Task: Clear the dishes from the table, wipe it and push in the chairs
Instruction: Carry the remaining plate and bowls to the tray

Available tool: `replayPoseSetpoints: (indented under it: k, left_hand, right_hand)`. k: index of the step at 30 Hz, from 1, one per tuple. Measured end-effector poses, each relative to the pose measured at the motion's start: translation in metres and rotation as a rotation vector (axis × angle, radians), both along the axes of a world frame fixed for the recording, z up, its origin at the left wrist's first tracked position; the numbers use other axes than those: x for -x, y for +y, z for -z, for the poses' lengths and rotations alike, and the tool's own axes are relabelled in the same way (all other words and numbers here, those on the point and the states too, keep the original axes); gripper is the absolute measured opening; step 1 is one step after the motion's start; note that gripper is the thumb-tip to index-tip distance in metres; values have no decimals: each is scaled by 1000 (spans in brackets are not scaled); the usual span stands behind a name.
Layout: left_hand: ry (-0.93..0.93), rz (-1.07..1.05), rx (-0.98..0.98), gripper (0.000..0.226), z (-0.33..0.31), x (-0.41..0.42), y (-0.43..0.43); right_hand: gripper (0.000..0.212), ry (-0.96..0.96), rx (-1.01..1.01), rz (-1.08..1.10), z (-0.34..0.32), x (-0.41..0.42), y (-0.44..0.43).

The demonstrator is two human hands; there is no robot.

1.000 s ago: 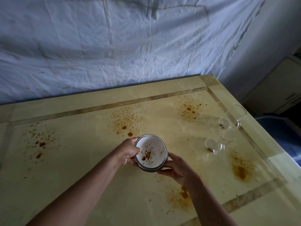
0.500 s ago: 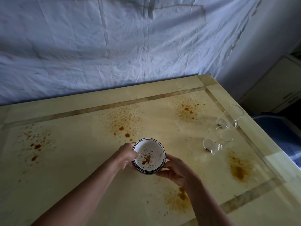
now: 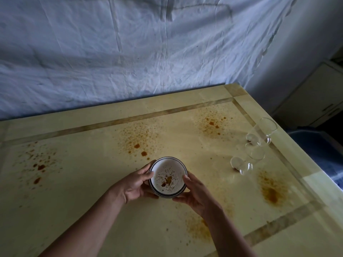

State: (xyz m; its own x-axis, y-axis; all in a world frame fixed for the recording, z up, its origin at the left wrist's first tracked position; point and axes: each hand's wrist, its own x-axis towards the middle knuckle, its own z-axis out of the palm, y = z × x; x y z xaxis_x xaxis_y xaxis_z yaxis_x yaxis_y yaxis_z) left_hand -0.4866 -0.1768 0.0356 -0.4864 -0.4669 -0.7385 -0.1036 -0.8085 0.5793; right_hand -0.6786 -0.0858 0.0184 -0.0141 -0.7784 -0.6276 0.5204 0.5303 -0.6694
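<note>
Landmark: bowl (image 3: 168,178), white with thin dark lines at the rim, brown drips and specks on its inside bottom.
Bowl position: over the near middle of the table (image 3: 83,210), between the two hands. I cannot tell whether its base touches the tabletop (fingers hide the underside).
Left hand (image 3: 136,184): grips the bowl's left side, thumb on the rim, fingers curled round the wall below.
Right hand (image 3: 194,191): grips the bowl's right side, thumb tip at the rim, fingers wrapped under the near edge.
Near glass (image 3: 241,163): clear, to the right of the bowl and well apart from it, with a brown trace at its base.
Far glass (image 3: 260,133): clear, right of and beyond the bowl, just behind the near glass. Upright or tipped cannot be told for either glass.
Brown splatter (image 3: 138,140): just beyond the bowl, its two larger drops nearest the rim.
Left stain (image 3: 38,166): far left of the bowl.
Far-right stain (image 3: 211,125): beyond and right of the bowl.
Dense stain (image 3: 271,193): right of the bowl, past the near glass.
Sheet (image 3: 130,52): white, creased, hanging beyond the bowl behind the table's far edge.
Cabinet (image 3: 306,102): pale, far right of the bowl, off the table.
</note>
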Motion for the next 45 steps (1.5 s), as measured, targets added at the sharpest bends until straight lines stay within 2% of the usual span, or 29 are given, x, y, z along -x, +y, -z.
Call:
replayPoseSetpoints:
  k: [8, 16, 30, 39, 45]
  left_hand:
    - [147, 13, 32, 36, -24, -4, 13]
    - [153, 147, 106, 38, -64, -9, 62]
    - [168, 638, 97, 39, -105, -33, 250]
    - [247, 924, 30, 38, -127, -11, 400]
    - [277, 1153, -4, 39, -122, -16, 526]
  right_hand:
    - [31, 18, 74, 61, -28, 0, 23]
    - [28, 108, 114, 214, -72, -30, 99]
    - [22, 153, 37, 738, -113, -136, 350]
    - [30, 181, 23, 1107, -124, -177, 517]
    - [39, 255, -16, 1372, -129, -236, 642]
